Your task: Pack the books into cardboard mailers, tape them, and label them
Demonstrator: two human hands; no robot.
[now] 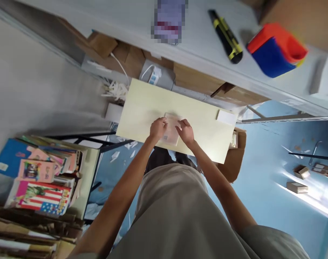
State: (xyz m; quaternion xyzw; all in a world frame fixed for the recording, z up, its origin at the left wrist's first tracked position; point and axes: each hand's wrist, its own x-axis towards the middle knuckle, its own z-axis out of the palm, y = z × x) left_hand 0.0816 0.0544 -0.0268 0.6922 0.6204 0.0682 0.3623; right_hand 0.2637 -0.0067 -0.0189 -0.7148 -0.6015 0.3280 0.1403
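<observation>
A flat, pinkish, see-through packet (169, 135) lies on the cream tabletop (142, 104), close to its near edge. At the packet's left side is my left hand (158, 128), its fingers bent and pinched at the upper left edge. My right hand (186, 131) is over the packet's right side, with thumb and fingers apart and the fingertips by its upper right part. Fine detail at the fingertips is too small to make out.
A white block (226, 117) lies at the table's right end. The shelf above bears a box cutter (226, 37) and a red-and-blue object (277, 50). Books and booklets (42, 194) are stacked at left. An open cardboard box (235, 162) stands beside the table's right end.
</observation>
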